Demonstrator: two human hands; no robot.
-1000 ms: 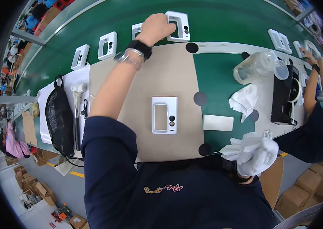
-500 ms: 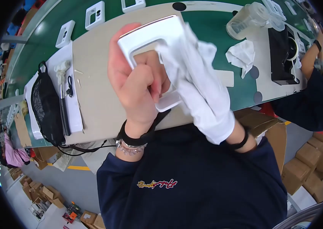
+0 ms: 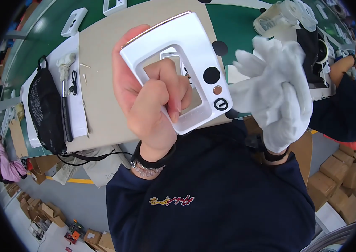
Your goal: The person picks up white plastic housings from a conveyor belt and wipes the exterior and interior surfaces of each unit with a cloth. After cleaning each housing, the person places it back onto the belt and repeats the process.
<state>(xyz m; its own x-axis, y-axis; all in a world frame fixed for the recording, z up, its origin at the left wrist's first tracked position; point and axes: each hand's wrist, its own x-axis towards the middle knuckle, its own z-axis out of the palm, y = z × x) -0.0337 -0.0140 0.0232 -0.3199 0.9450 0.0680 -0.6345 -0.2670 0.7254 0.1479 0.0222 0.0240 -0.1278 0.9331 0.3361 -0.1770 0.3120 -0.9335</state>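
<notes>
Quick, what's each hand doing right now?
Left hand: bare, closed around the white rectangular plastic cover with a window opening, fingers through the opening.
Right hand: in a white cloth glove, fingers bunched, beside the cover; whether it holds anything cannot be told.

single head view, looking steeply down, close over workbench (image 3: 98,84).
</notes>
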